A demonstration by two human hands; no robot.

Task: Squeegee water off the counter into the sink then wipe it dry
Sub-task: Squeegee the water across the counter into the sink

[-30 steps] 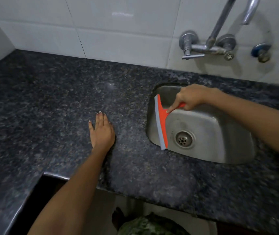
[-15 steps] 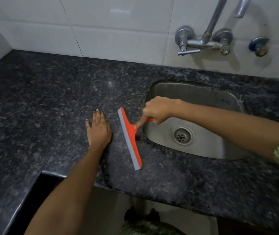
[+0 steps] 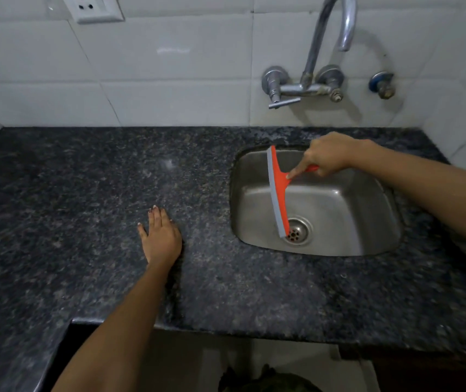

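From the head view, the right hand (image 3: 328,157) was closed around the orange handle of the squeegee (image 3: 279,190), its fingers (image 3: 296,172) wrapped on the grip with the index finger stretched along it toward the blade. The squeegee hung over the steel sink (image 3: 339,210) — its grey rubber edge facing left, the far end near the sink's back rim and the near end just above the drain (image 3: 297,231); whether the blade touched the basin could not be told. The left hand (image 3: 160,239) lay flat on the dark speckled worktop (image 3: 84,207), palm down, fingers together and holding nothing, well to the left of the sink. Behind the sink a chrome tap (image 3: 322,52) rose from the white tiled wall (image 3: 169,66), its spout curving over the basin — a small valve (image 3: 381,84) sat to its right. A white socket (image 3: 91,8) was fixed on the tiles at the upper left.
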